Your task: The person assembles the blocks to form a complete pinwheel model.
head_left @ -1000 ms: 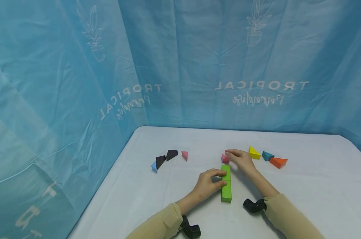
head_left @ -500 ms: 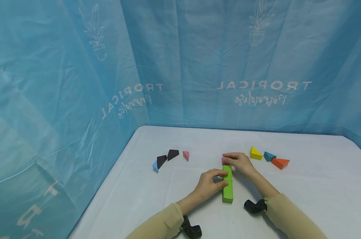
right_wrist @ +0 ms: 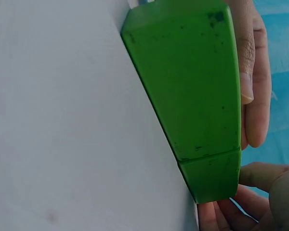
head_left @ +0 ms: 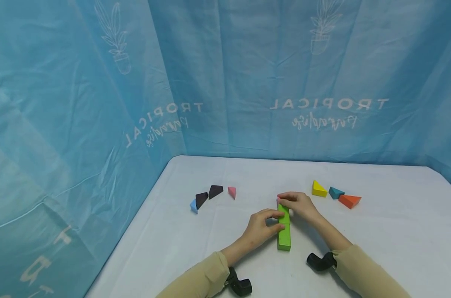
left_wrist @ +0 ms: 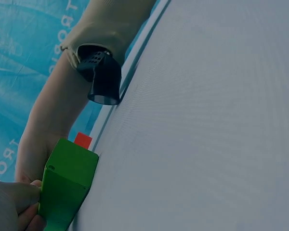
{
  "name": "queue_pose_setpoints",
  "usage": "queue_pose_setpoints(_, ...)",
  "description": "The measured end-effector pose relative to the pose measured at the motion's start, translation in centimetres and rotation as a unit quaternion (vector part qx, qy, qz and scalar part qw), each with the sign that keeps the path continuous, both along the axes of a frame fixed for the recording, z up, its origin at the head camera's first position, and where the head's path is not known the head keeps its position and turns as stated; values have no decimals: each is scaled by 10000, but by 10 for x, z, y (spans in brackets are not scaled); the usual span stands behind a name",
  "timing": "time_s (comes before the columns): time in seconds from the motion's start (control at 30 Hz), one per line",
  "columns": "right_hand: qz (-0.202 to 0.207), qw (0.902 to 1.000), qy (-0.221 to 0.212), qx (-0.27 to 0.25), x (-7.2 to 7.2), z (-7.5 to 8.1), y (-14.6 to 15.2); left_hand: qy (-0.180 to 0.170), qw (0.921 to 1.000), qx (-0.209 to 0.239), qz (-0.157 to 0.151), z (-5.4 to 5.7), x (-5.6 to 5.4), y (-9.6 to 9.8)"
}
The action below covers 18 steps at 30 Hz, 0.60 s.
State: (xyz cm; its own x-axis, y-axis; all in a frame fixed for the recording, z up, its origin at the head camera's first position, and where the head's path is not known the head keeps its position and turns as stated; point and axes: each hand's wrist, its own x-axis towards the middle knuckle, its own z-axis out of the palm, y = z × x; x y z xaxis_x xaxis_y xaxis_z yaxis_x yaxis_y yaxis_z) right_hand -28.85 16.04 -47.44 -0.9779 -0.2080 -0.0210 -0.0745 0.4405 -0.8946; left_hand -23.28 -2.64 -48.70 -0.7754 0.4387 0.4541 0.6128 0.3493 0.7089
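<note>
We list, largest first: one blue curtain (head_left: 225, 74); one white table (head_left: 389, 215); one left hand (head_left: 258, 227), thumb and forefinger spread, touching two green blocks (head_left: 284, 239); one right hand (head_left: 302, 205), pinching a pink block (head_left: 279, 199). Next we enter the green blocks themselves, end to end on the table, then two black blocks (head_left: 215, 191), left; orange block (head_left: 350, 201), yellow block (head_left: 319, 189) and teal block (head_left: 336, 192), right. Smallest, we record the pink block, mostly hidden at the green row's far end, contact unclear to us; one pink wedge (head_left: 232, 192) and one light-blue block (head_left: 193, 205), left.
</note>
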Motion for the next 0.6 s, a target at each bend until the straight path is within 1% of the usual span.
queue_pose_setpoints(0.3, -75, 9999, 10, 118, 1, -2, -1, 78, 9999, -57, 45, 0, 1, 1)
queue_pose_setpoints(0.53, -98, 9995, 116, 269, 4, 1, 0, -15, 10000, -34, 16, 0, 1, 0)
queue_pose_setpoints(0.6, -160, 9995, 65, 257, 5, 3, 1, -28, 10000, -12, -7, 0, 1, 1)
